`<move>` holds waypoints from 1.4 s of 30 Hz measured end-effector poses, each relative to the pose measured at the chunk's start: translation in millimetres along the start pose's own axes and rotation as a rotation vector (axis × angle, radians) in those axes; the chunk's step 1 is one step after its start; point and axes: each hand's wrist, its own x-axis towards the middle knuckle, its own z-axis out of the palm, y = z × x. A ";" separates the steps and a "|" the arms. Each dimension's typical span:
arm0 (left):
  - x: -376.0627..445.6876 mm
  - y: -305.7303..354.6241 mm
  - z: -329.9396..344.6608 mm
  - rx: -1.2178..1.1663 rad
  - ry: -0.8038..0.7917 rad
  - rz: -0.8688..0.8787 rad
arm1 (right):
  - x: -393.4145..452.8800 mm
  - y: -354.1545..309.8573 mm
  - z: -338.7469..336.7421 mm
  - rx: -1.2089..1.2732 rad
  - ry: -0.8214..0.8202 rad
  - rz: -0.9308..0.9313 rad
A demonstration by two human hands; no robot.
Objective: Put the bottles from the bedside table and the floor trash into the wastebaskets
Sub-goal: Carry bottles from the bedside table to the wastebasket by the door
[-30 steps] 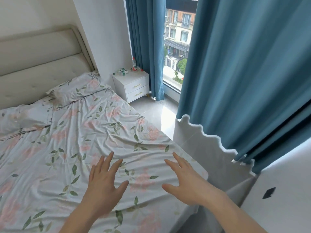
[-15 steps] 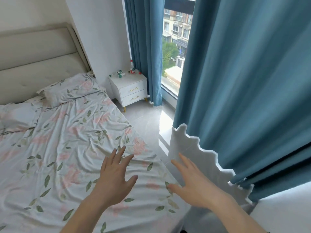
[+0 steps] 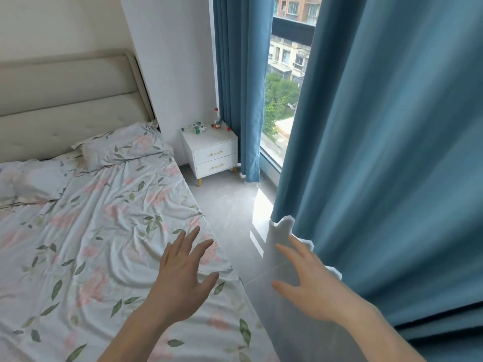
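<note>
**Bare hands over the bed edge, bottles on the far table**

White and two-drawered, the bedside table (image 3: 210,146) stands in the far corner between the bed (image 3: 91,231) and the blue curtain (image 3: 240,87). On its top sit the bottles: one upright bottle with a red cap (image 3: 216,118) near the back right, touching or just beside the curtain, and a lying bottle with a green label (image 3: 196,127) towards the back left. A small red item lies near the right edge; it is too small to identify.

Both hands are held out in front with palms down and fingers spread, each grip apart and empty. The left hand (image 3: 183,273) hovers over the floral sheet at the bed's near corner. The right hand (image 3: 308,280) hovers over the grey tiled floor (image 3: 230,205), just beside the hem of the near curtain (image 3: 392,152). Both are well apart from the table.
</note>
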 end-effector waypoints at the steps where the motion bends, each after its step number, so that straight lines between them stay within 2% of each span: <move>1: 6.8 4.8 4.1 0.002 -0.007 0.008 | 2.2 7.7 -2.9 -0.019 0.010 -0.010; 6: 39.2 31.1 22.4 -0.018 -0.020 -0.003 | 21.3 46.5 -29.7 -0.084 0.033 -0.015; 11: 90.9 58.6 50.5 -0.017 -0.003 -0.078 | 67.0 90.2 -69.5 0.018 -0.059 -0.033; 18: 170.2 143.8 95.9 -0.077 -0.008 -0.226 | 126.9 197.3 -139.0 0.020 -0.164 -0.072; 24: 234.3 197.4 97.0 -0.070 0.028 -0.221 | 174.7 249.1 -205.5 -0.041 -0.189 -0.080; 28: 246.1 194.0 81.4 -0.030 0.092 -0.292 | 223.2 240.7 -220.7 -0.055 -0.232 -0.155; 35: 247.3 149.5 63.2 -0.030 0.116 -0.520 | 307.3 190.3 -210.6 -0.104 -0.313 -0.324; 42: 323.8 82.9 58.1 -0.077 0.070 -0.605 | 410.7 157.6 -214.2 -0.146 -0.338 -0.332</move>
